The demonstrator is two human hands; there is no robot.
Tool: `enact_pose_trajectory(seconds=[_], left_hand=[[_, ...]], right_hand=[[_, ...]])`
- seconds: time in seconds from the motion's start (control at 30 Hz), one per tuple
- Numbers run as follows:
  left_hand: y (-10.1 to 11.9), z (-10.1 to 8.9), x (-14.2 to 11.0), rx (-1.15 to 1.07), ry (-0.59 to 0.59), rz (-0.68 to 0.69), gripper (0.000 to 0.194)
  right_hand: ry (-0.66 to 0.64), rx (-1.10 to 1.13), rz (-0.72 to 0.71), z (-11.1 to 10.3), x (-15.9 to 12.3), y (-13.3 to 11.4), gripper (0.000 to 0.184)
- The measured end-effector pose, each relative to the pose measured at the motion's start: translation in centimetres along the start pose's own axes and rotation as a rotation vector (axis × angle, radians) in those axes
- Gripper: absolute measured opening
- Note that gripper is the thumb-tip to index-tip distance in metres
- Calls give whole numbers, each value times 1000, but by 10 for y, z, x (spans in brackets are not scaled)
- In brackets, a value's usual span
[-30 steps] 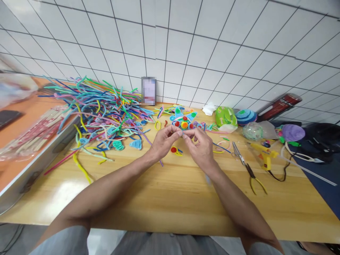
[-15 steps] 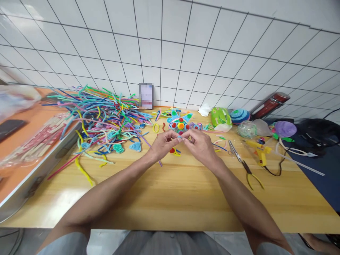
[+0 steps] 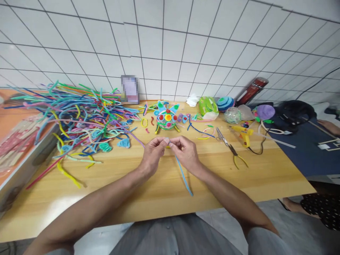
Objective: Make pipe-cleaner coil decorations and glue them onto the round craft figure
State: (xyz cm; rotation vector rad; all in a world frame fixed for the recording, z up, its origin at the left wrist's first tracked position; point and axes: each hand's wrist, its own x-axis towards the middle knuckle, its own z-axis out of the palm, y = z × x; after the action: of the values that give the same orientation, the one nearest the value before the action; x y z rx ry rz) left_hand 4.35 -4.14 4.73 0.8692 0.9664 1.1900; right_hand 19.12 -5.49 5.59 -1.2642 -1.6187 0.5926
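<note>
A light-blue pipe cleaner is pinched near its upper end between both hands, its long tail slanting down to the right over the table. My left hand is closed, with thumb and forefinger at the tip. Beside it, nearly touching, my right hand is closed on the same pipe cleaner. Just beyond my fingers stands a colourful round pipe-cleaner figure with blue-and-green pointed ears, red and yellow discs and yellow feet. Something small and yellow partly shows behind my fingertips; I cannot make it out.
A large heap of pipe cleaners covers the left. On the right lie scissors, pliers and a yellow glue gun. A phone leans on the tiled wall; a red flask lies behind. Another person's hand shows far right.
The view has turned to the right. The blue pipe cleaner's long tail now shows below my right hand, and the round figure has come out from behind my hands.
</note>
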Motion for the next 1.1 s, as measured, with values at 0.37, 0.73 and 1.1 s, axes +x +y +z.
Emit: enact_pose_trajectory(seconds=[0.37, 0.73, 1.1], left_hand=[[-11, -1, -2, 59, -170, -105, 46], [3, -20, 7, 360, -173, 36, 39], [-10, -30, 19, 371, -266, 70, 31]], right_hand=[[-123, 24, 106, -27, 3, 12, 10], [-193, -120, 1, -29, 8, 27, 9], [-305, -317, -252, -18, 7, 21, 17]])
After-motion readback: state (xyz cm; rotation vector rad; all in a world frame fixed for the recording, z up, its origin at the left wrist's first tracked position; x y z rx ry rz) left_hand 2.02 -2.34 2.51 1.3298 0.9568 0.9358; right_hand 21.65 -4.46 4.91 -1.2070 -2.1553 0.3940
